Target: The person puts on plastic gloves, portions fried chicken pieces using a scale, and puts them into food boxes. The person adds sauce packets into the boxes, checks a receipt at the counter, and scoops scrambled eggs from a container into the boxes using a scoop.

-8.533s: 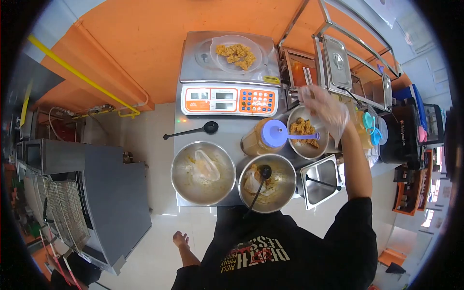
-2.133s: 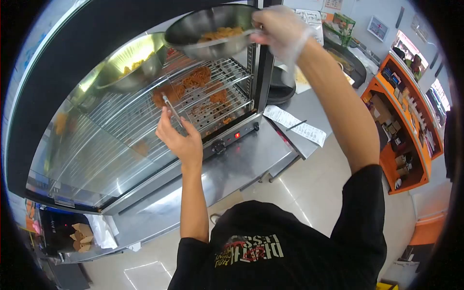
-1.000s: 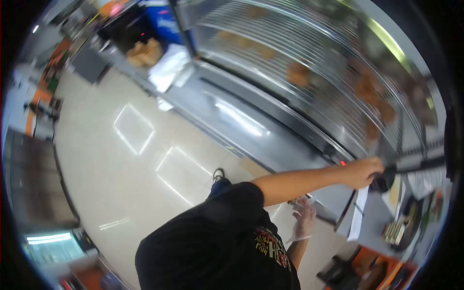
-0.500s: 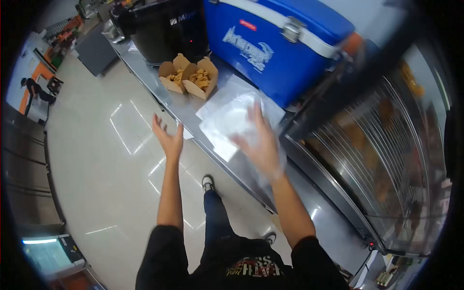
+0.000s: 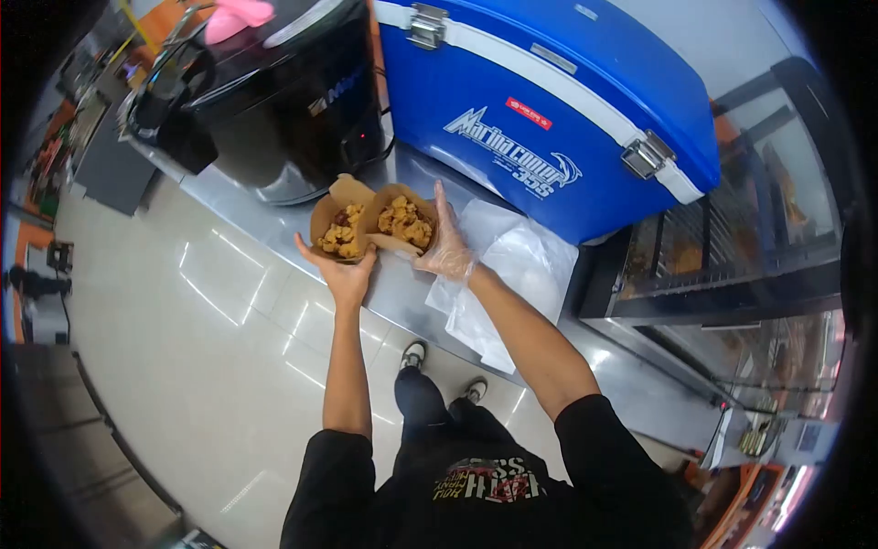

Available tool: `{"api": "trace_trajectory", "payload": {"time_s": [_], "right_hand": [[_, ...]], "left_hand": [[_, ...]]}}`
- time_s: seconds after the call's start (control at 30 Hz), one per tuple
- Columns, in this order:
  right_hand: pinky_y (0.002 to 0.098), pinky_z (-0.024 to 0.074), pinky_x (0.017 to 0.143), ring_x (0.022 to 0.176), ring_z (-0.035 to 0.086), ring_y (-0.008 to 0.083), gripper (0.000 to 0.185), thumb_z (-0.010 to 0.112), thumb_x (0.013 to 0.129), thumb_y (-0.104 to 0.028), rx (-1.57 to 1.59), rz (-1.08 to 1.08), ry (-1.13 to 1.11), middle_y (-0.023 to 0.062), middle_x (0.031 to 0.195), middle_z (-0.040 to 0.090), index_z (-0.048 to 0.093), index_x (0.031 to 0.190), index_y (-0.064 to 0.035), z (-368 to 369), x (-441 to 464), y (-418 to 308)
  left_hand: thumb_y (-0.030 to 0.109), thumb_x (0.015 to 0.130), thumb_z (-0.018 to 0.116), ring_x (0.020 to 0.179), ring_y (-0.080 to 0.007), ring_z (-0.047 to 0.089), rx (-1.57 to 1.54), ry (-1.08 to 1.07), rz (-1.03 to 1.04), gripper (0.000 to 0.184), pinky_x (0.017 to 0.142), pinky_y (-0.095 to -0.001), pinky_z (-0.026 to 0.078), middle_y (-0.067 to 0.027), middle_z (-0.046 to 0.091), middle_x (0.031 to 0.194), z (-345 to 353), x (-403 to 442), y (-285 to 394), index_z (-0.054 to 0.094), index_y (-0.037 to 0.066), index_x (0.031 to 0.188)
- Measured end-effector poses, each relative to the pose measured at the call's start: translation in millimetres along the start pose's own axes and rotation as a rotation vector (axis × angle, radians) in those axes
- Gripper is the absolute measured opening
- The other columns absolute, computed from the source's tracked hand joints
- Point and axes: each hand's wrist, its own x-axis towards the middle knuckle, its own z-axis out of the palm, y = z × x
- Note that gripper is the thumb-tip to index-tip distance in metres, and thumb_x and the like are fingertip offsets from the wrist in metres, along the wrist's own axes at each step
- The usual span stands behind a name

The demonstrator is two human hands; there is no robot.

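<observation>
Two brown paper takeout boxes stand side by side on the steel counter [image 5: 247, 215], flaps open, filled with golden fried pieces [image 5: 402, 221]. My left hand [image 5: 343, 277] is bare and grips the near side of the left takeout box [image 5: 350, 190], thumb toward the gap between the two. Around the outer side of the right takeout box [image 5: 391, 242] is my right hand [image 5: 446, 245], in a clear plastic glove. White paper sheets with clear plastic [image 5: 521, 265] lie on the counter just right of it.
Behind the boxes stand a black cooker-like appliance [image 5: 302, 110] with a pink item [image 5: 238, 18] on top and a large blue cooler [image 5: 549, 110]. A glass display cabinet [image 5: 732, 247] is at the right. Farther off at the left is a person [image 5: 37, 282].
Both hands have moved forward from the near side of the counter and the paper sheets, and have taken hold of the two takeout boxes. The view has shifted closer to them.
</observation>
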Motion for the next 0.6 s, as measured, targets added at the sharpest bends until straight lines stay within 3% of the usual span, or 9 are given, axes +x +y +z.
{"api": "trace_trajectory", "payload": {"time_s": [0.13,0.17,0.2,0.23,0.27,0.3,0.37,0.43,0.6], "right_hand": [[0.0420,0.0332,0.117,0.122,0.051,0.0203,0.142,0.094,0.057,-0.009,0.689,0.003,0.072,0.0103,0.131,0.044,-0.009,0.155,-0.0105,23.6,-9.4,-7.3],[0.0425,0.0349,0.116,0.123,0.052,0.0203,0.134,0.095,0.058,-0.017,0.805,0.031,0.152,0.0113,0.129,0.048,0.002,0.154,-0.0070,36.4,-16.7,-4.3],[0.0434,0.0357,0.115,0.124,0.052,0.0238,0.127,0.094,0.058,-0.023,0.702,-0.034,0.186,0.0137,0.131,0.048,0.010,0.152,-0.0055,41.1,-28.2,-12.6],[0.0443,0.0366,0.114,0.125,0.051,0.0274,0.121,0.094,0.059,-0.029,0.580,-0.089,0.243,0.0161,0.133,0.048,0.018,0.149,-0.0040,36.0,-45.6,-27.9],[0.0453,0.0374,0.113,0.125,0.051,0.0309,0.116,0.093,0.060,-0.035,0.430,-0.130,0.318,0.0185,0.134,0.047,0.025,0.147,-0.0025,22.5,-65.2,-43.9],[0.0462,0.0382,0.112,0.126,0.050,0.0345,0.111,0.093,0.060,-0.041,0.254,-0.149,0.407,0.0209,0.136,0.047,0.033,0.145,-0.0010,6.0,-86.6,-56.2],[0.0433,0.0409,0.108,0.121,0.050,0.0335,0.126,0.093,0.053,-0.021,0.329,-0.232,0.425,0.0194,0.130,0.046,0.018,0.152,-0.0008,-16.1,-132.3,-70.1],[0.0405,0.0400,0.107,0.118,0.051,0.0312,0.129,0.088,0.057,-0.018,0.538,-0.233,0.500,0.0180,0.128,0.047,0.007,0.156,-0.0030,-54.2,-203.3,-83.4],[0.0411,0.0337,0.113,0.131,0.042,0.0297,0.126,0.086,0.063,-0.021,0.424,-0.117,0.775,0.0190,0.137,0.041,0.003,0.156,-0.0035,-136.9,-428.9,-94.3]], "left_hand": [[0.006,0.064,0.088,0.129,-0.0340,0.044,-0.018,-0.006,0.000,0.131,0.112,-0.0462,0.036,-0.0238,0.039,0.137,-11.4,0.3,3.6,-0.007,0.012,0.154],[0.006,0.063,0.090,0.132,-0.0332,0.041,-0.153,-0.019,-0.001,0.131,0.112,-0.0473,0.037,-0.0241,0.034,0.142,-17.5,-3.7,-0.6,-0.004,0.014,0.155],[0.004,0.063,0.090,0.133,-0.0332,0.038,-0.149,-0.036,-0.062,0.131,0.111,-0.0472,0.039,-0.0217,0.028,0.148,-25.8,-10.4,16.7,-0.004,0.016,0.154],[0.006,0.067,0.089,0.129,-0.0311,0.044,-0.116,-0.038,0.084,0.117,0.108,-0.0452,0.043,-0.0187,0.036,0.146,-33.1,-17.3,14.8,0.010,0.011,0.154],[0.009,0.074,0.085,0.124,-0.0286,0.050,0.176,-0.136,-0.080,0.094,0.106,-0.0438,0.045,-0.0168,0.046,0.140,-50.0,-24.8,28.0,0.028,0.001,0.148],[0.012,0.079,0.082,0.119,-0.0276,0.054,-0.040,-0.229,-0.269,0.079,0.106,-0.0429,0.046,-0.0164,0.051,0.137,-61.2,-34.1,29.8,0.038,-0.007,0.141],[0.011,0.079,0.081,0.120,-0.0279,0.054,-0.057,-0.353,-0.183,0.079,0.106,-0.0428,0.045,-0.0171,0.051,0.137,-43.4,-49.9,38.6,0.037,-0.006,0.142],[0.009,0.079,0.081,0.121,-0.0283,0.053,-0.008,-0.460,-0.063,0.080,0.107,-0.0426,0.044,-0.0178,0.050,0.138,-5.7,-87.7,53.7,0.036,-0.006,0.143],[0.005,0.079,0.079,0.123,-0.0291,0.052,-0.020,-0.720,0.100,0.081,0.108,-0.0422,0.042,-0.0194,0.048,0.140,84.9,-254.0,91.0,0.033,-0.006,0.145]]}}
